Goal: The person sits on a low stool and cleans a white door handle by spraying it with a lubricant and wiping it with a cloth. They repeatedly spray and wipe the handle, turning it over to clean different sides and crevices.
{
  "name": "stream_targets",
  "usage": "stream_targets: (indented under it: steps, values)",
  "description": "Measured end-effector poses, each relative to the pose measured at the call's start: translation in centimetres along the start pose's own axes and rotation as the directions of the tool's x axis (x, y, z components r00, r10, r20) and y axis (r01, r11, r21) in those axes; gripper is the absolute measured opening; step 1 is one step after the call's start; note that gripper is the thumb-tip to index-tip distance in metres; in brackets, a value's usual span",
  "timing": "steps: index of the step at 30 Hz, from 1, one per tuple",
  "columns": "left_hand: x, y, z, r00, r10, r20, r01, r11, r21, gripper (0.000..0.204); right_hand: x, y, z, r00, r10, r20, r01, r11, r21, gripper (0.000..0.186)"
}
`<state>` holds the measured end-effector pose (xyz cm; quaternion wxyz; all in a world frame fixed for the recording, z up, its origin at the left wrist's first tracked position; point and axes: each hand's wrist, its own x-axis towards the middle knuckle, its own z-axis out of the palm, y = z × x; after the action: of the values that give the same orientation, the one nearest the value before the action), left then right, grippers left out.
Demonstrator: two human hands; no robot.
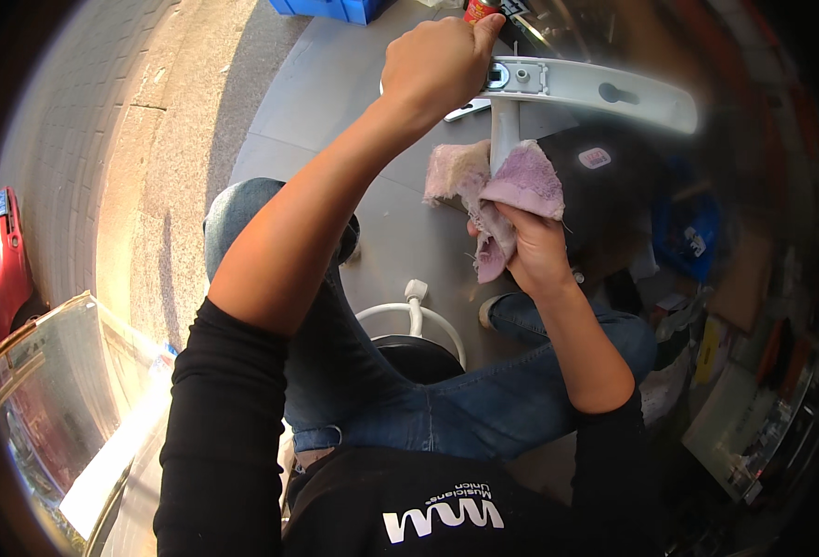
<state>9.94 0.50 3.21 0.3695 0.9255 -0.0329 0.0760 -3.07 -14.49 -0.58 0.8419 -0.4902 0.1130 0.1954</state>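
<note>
A white door handle (507,125), with a long curved backplate (651,95) showing a square hole and a keyhole-shaped slot, is held up in front of me. My left hand (437,65) is closed around the left end of the backplate, which it mostly hides. From the plate, the lever runs toward me into a worn pink and purple towelling cloth (528,181). My right hand (537,251) grips that cloth, which is bunched about the lever. The cloth hides the lever's near end.
Beyond my hands are a red can (481,10) and a blue crate (330,8). A white part (468,110) lies below the plate. At right are a dark rounded object (604,200) and a blue bag (686,237). A white ring-shaped stool base (416,311) stands between my legs.
</note>
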Motion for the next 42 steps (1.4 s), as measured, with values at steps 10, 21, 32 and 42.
stream_targets:
  steps: [10, 21, 32, 42]
  values:
    - [-1.7, -0.4, 0.9, 0.928, 0.306, 0.211, 0.058, 0.441, -0.896, 0.050, 0.5, -5.9, -3.2, 0.967, -0.242, -0.081, 0.225, 0.959, -0.172, 0.024]
    - [-4.2, 0.7, -1.6, 0.850, 0.459, 0.259, -0.163, 0.696, -0.700, 0.036, -0.4, -6.2, -5.8, 0.849, -0.528, -0.009, 0.450, 0.732, -0.512, 0.016]
    - [-4.5, 0.0, -0.7, 0.766, 0.345, 0.541, 0.123, 0.748, -0.652, 0.038, -1.8, -7.2, -4.7, 0.961, -0.247, -0.124, 0.172, 0.886, -0.432, 0.019]
    - [-5.0, -0.2, 0.6, 0.829, 0.318, 0.460, 0.082, 0.744, -0.663, 0.046, -2.1, -7.8, -4.7, 0.971, -0.210, -0.113, 0.150, 0.907, -0.394, 0.019]
